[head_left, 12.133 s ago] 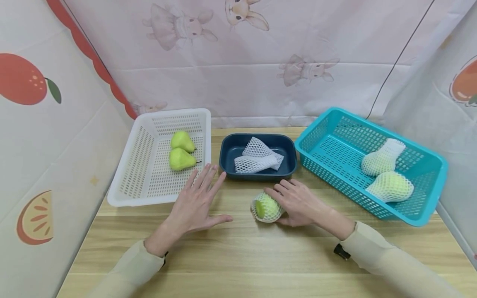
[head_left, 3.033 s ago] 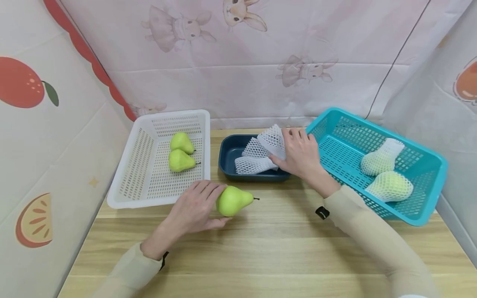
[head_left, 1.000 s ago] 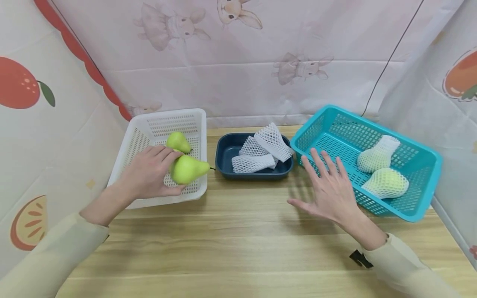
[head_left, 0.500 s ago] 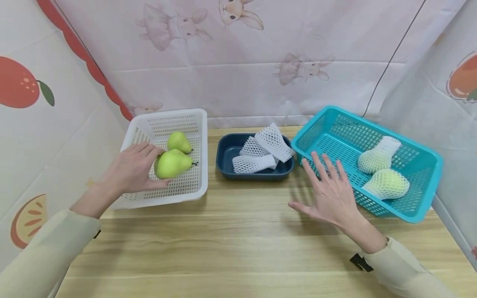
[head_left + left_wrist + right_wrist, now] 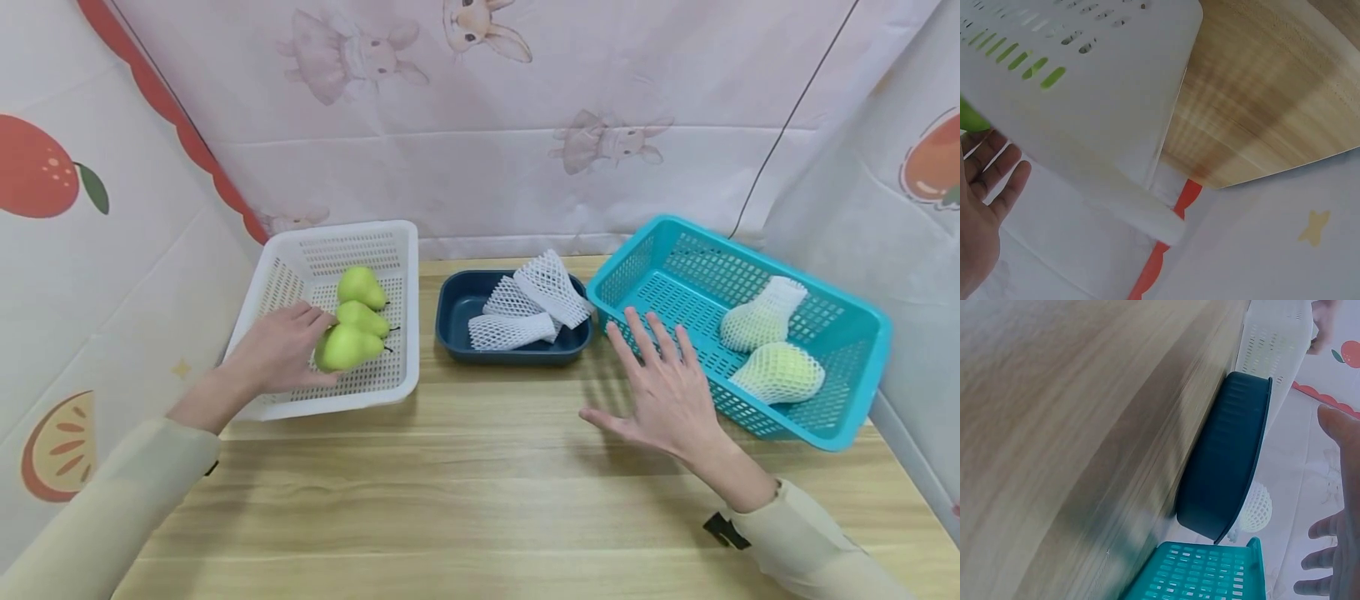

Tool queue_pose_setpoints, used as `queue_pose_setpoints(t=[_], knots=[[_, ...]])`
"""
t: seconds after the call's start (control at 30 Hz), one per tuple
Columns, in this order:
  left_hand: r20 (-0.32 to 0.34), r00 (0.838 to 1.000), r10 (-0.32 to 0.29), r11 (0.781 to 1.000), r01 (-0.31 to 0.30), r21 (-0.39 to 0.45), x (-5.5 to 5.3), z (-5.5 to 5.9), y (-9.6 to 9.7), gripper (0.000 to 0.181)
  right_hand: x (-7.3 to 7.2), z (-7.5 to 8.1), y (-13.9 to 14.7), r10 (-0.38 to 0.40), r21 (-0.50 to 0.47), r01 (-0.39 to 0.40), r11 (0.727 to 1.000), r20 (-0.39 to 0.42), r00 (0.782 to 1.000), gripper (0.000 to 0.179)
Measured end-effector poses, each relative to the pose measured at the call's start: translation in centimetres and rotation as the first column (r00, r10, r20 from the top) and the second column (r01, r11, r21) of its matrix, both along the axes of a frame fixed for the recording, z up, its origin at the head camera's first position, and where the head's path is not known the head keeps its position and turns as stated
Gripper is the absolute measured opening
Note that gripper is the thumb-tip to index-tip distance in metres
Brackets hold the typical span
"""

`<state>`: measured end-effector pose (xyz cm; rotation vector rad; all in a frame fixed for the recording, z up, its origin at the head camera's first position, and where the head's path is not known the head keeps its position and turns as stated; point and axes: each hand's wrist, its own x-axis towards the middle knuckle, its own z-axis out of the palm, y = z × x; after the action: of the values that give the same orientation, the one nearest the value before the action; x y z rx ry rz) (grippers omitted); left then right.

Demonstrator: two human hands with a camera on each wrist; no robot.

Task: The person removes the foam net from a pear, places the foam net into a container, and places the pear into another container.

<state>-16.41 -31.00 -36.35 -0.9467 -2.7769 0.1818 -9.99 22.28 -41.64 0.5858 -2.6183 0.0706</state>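
Note:
In the head view my left hand (image 5: 281, 348) holds a green pear (image 5: 347, 348) by its rounded end, inside the white basket (image 5: 405, 379). Thumb and fingers lie to either side of that end, and the stem points right. Two more bare pears, a middle pear (image 5: 363, 318) and a back pear (image 5: 362, 287), sit just behind it. The left wrist view shows fingers (image 5: 999, 165) near the basket rim, with a bit of green at the edge. My right hand (image 5: 667, 392) is spread and holds nothing, hovering by the near side of the turquoise basket (image 5: 660, 354).
Between the baskets stands a dark blue tray (image 5: 457, 333) with three white foam nets (image 5: 551, 287). The turquoise basket contains two netted pears, an upper one (image 5: 757, 321) and a lower one (image 5: 782, 372). Printed cloth walls (image 5: 487, 192) enclose the wooden table (image 5: 480, 500).
Twelve seconds ago the right hand held a netted pear on the table; later its foam net went into the tray. The left hand carried the bare pear into the white basket and lowered it.

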Motion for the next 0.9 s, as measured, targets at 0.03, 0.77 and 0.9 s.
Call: queue_pose_setpoints(t=[0.03,0.77,0.9], knots=[[0.007,1.0,0.001,1.0,-0.001,-0.005,0.0,-0.2,0.1,0.079,0.0,0.0,0.0,0.002,-0.003,-0.002,1.0,-0.004,1.0,0.127],[0.149,0.984,0.099,0.987,-0.078,-0.137,-0.7,-1.3,1.4,0.081,0.1,-0.2,0.0,0.003,0.0,-0.003,1.0,0.016,1.0,0.126],[0.151,0.983,0.105,0.987,-0.084,-0.139,-0.9,-1.4,1.4,0.082,0.1,-0.2,0.0,0.002,0.003,-0.002,1.0,0.021,1.0,0.126]])
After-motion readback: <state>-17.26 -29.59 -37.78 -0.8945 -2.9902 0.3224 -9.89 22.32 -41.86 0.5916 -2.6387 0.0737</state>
